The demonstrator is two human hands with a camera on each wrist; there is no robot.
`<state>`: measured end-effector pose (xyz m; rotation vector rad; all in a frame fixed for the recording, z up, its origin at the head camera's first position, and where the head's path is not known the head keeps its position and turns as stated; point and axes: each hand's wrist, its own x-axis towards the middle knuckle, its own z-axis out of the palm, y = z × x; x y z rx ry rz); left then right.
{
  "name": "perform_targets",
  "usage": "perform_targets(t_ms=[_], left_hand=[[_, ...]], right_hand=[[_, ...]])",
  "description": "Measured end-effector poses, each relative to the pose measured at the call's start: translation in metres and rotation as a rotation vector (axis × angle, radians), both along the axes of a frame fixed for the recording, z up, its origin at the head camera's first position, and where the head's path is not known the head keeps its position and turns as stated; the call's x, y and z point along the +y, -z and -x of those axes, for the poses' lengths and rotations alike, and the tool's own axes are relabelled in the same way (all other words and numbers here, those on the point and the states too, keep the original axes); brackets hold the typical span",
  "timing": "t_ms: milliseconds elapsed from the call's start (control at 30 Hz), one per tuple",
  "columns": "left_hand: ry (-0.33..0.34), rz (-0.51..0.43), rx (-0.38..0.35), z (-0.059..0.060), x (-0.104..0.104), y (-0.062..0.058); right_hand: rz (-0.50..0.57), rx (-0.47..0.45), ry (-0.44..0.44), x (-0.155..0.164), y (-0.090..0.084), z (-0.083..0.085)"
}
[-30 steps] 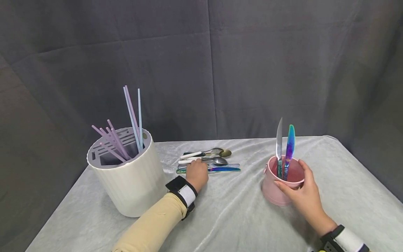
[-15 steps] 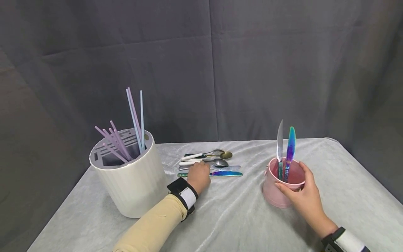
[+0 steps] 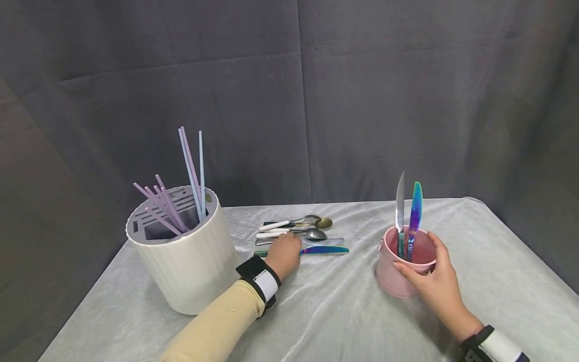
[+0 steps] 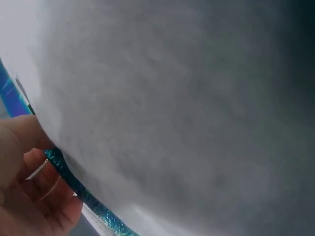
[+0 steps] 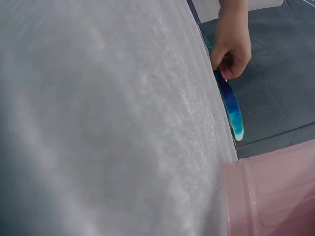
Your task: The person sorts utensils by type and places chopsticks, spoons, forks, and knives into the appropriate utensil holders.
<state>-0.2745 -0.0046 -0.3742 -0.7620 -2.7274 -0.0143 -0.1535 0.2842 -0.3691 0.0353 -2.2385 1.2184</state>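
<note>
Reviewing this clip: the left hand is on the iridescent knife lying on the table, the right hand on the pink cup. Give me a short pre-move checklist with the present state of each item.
1. Left hand grips the iridescent knife: ok; the wrist views show fingers curled round its handle.
2. Knife lifted off the table: not ok; it lies flat on the cloth.
3. Right hand steadies the pink cup: ok; fingers wrap its rim and side.
4. Cup upright: ok.
5. Room left in the cup: ok; two knives stand at its left side, the rest looks open.
6. Neighbouring spoons free of the gripped knife: cannot tell; they lie close behind it.
</note>
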Motion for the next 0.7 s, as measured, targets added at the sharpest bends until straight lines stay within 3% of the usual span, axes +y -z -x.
perform_targets(t_ms=[233,700], left_hand=[[0.03,-0.016,-0.044,-0.005,-0.003,-0.009],[0.078,-0.309,-0.051,-0.01,-0.001,-0.031]], right_hand=[[-0.007,-0.008,0.009,-0.001,0.0,-0.001],[-0.002,0.003,0.009,-0.001,0.0,0.0]])
